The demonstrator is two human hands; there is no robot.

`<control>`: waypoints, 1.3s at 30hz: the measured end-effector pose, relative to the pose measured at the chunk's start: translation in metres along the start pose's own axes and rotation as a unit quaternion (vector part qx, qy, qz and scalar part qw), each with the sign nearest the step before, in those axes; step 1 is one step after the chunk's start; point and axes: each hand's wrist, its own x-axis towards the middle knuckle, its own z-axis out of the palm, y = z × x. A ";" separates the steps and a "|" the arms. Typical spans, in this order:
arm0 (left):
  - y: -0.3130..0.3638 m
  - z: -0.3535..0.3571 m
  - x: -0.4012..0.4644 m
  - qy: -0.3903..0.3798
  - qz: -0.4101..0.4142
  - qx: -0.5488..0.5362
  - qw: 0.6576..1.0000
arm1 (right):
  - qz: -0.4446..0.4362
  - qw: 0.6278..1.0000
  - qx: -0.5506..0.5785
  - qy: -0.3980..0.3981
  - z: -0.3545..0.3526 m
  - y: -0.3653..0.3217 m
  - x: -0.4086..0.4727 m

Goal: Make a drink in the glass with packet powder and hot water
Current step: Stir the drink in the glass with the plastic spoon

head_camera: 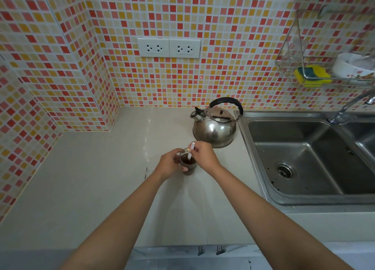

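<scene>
Brown liquid already fills most of the glass point(188, 164), which stands on the pale counter point(101, 188) in front of the kettle point(214, 127) and to the left of the sink point(304, 158). The glass is wrapped by the left hand point(169, 163), whose fingers are curled round its near and left side so that it is held steady. A thin white stick-like object point(190, 151), possibly the folded packet or a stirrer, is pinched between the fingertips of the right hand point(204, 155); its lower end is dipped into the drink and its upper end is tilted toward the back wall. What exactly it is cannot be told at this size.

Powder and hot water are judged to be in the glass already, given the dark colour, so the stirring step is taken to be in hand. For the next move, small circular motion of the stick is called for, with the glass kept firmly braced so that nothing is slopped over the rim. Afterwards the stick would need to be lifted clear and set aside. The kettle is left upright, apart from both hands, with its spout turned to the left.
</scene>
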 end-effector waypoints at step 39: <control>-0.002 0.002 0.003 0.004 -0.010 -0.029 1.000 | 0.209 0.935 0.250 0.138 -0.017 0.027 0.002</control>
